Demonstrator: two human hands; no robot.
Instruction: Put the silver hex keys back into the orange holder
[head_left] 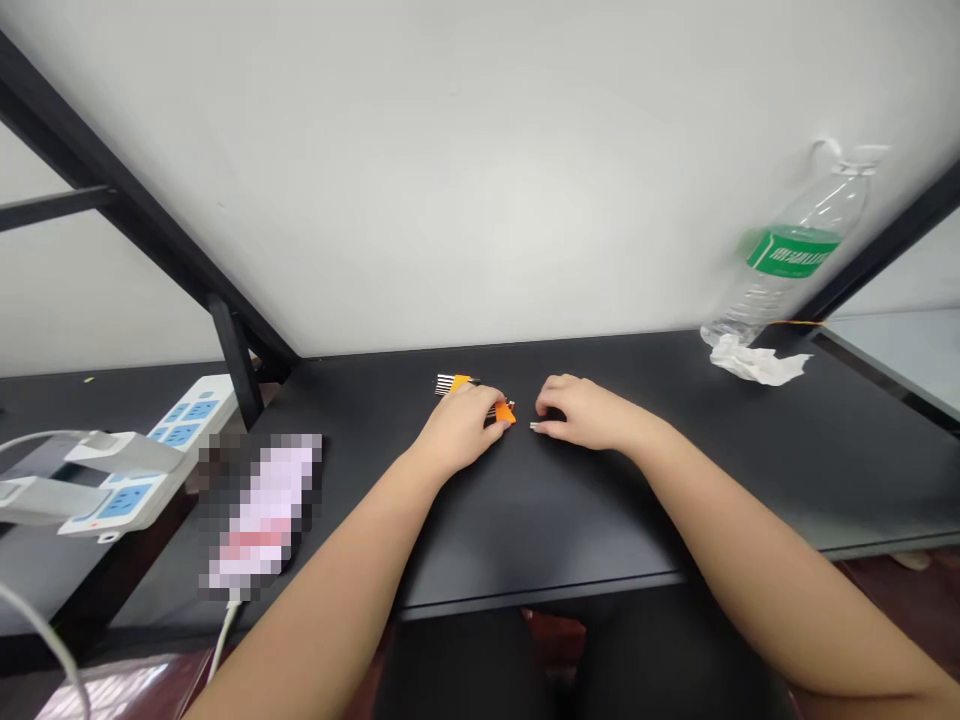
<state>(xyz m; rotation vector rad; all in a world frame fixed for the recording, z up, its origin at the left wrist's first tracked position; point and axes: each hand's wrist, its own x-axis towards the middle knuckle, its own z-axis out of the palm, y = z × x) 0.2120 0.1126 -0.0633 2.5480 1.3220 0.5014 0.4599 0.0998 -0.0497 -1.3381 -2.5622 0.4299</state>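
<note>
My left hand (466, 425) rests on the black desk, its fingers curled over a small item with orange parts and black-and-white stripes (453, 383). One orange end (505, 412) shows beside the thumb; the hand covers the middle, so its kind is unclear. Across a short gap, my right hand (581, 410) has curled fingers, with the thumb and index tips close together. At those tips sits a tiny whitish piece (534, 426), too small to name.
A clear plastic bottle (799, 250) with a green label leans on the wall at right, beside a crumpled tissue (757, 360). At left lie a blurred-out phone (266, 510) on a cable and a white power strip (161, 450). Black frame bars (142, 220) rise at left.
</note>
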